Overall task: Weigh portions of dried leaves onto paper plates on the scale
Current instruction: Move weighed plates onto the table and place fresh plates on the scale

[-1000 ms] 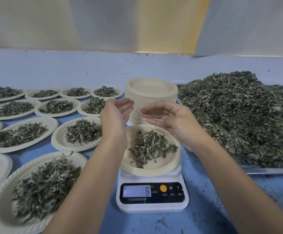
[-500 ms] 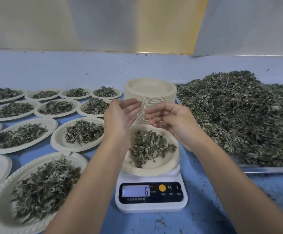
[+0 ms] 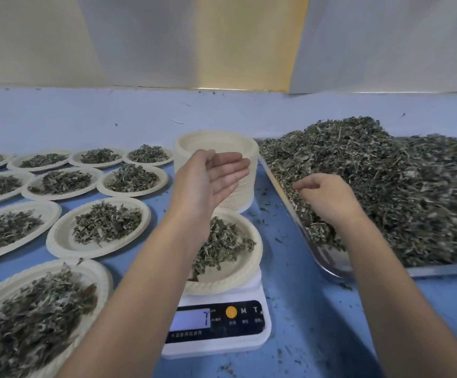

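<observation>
A white digital scale [image 3: 216, 327] stands in front of me, its display reading a single digit. On it sits a paper plate [image 3: 238, 276] holding a small heap of dried leaves [image 3: 221, 245]. My left hand [image 3: 208, 181] hovers above the plate with its palm up and fingers straight, holding nothing. My right hand [image 3: 328, 197] is at the near left edge of the big pile of dried leaves [image 3: 385, 186] on a metal tray [image 3: 328, 264], fingers curled down into the leaves; whether it holds any is hidden.
A tall stack of paper plates [image 3: 219, 148] stands behind the scale. Several filled plates [image 3: 99, 227] cover the blue table [image 3: 303, 309] to the left. Leaf crumbs lie scattered on the table. A wall closes off the back.
My right hand has moved right from above the scale plate into the leaf pile on the tray. My left hand stays palm up above the plate. The scale reading changed.
</observation>
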The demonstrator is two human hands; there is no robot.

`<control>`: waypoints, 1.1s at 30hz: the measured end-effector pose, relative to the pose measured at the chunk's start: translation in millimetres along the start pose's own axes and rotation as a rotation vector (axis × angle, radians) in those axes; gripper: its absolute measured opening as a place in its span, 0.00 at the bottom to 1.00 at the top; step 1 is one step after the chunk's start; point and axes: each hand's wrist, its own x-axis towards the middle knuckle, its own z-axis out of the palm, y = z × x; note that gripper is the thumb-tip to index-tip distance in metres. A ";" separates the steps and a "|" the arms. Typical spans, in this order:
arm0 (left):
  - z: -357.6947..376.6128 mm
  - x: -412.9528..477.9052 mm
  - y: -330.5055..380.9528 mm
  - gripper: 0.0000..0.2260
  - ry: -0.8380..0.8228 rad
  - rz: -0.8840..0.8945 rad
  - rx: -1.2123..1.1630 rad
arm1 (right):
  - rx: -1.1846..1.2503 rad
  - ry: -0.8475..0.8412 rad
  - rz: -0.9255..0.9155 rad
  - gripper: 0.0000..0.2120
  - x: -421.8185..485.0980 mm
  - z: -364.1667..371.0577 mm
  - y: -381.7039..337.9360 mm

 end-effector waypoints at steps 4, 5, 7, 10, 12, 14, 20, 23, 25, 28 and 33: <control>23.8 2.7 -6.9 0.17 -0.037 -0.042 -0.009 | -0.228 0.005 0.107 0.07 6.4 -3.9 21.8; 28.6 2.7 -8.5 0.18 -0.042 -0.047 -0.013 | -0.288 -0.008 0.124 0.07 7.3 -3.8 26.4; 35.2 2.6 -11.5 0.18 -0.046 -0.051 -0.020 | -0.322 -0.029 0.161 0.08 7.4 -2.7 33.0; 39.8 2.3 -14.9 0.18 -0.049 -0.063 -0.033 | -0.303 -0.025 0.147 0.07 5.9 0.9 37.0; 40.5 2.1 -17.4 0.18 -0.049 -0.073 -0.040 | -0.288 0.013 0.145 0.08 6.7 3.0 37.9; 39.6 1.9 -20.3 0.18 -0.045 -0.081 -0.049 | -0.288 0.070 0.129 0.11 7.5 3.8 38.1; 33.5 4.1 -21.1 0.18 -0.025 -0.081 -0.065 | -0.269 0.248 0.066 0.10 6.2 1.8 33.7; 30.3 4.6 -18.4 0.18 -0.020 -0.074 -0.074 | -0.225 0.309 0.042 0.09 4.7 0.7 31.4; 27.7 4.7 -16.1 0.17 -0.007 -0.066 -0.084 | -0.060 0.345 0.010 0.07 3.5 -2.2 24.8; 20.2 4.0 -10.7 0.17 0.026 -0.046 -0.093 | 0.366 0.304 0.007 0.05 -1.9 -6.2 5.7; -5.3 1.1 3.6 0.18 0.117 0.028 -0.113 | 0.866 -0.073 -0.059 0.07 -20.4 3.2 -38.4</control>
